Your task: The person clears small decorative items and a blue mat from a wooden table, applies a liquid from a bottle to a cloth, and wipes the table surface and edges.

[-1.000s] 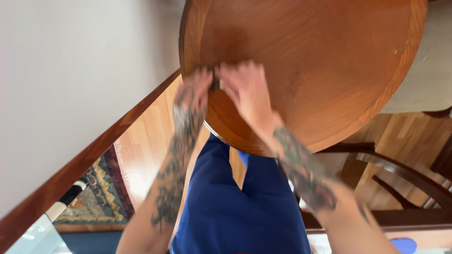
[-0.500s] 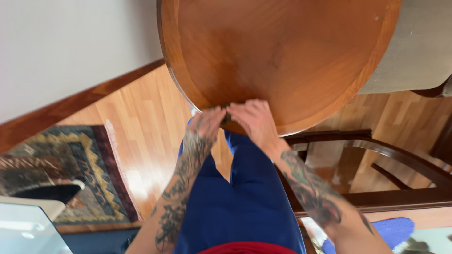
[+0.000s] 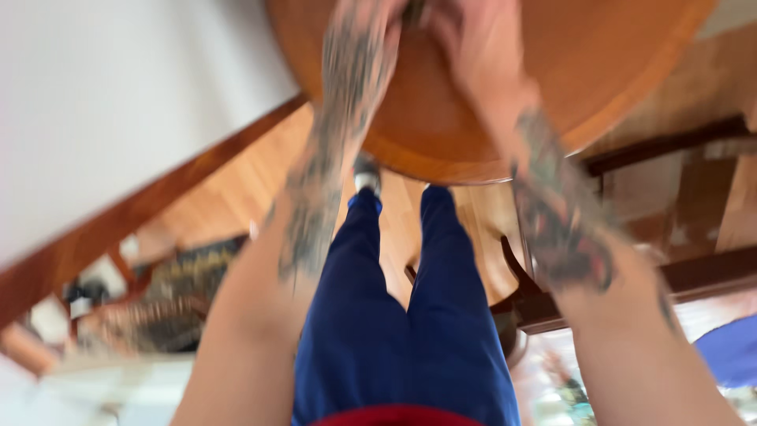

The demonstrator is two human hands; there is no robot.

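Where my hands meet at the near edge of the round wooden bench (image 3: 489, 118), left hand (image 3: 371, 24) and right hand (image 3: 473, 39) pinch a small dark thing (image 3: 413, 9) between them, blurred past naming. Below, my blue trousers (image 3: 394, 315) stand over wood floor (image 3: 236, 197), a patterned rug (image 3: 181, 308) leftward.
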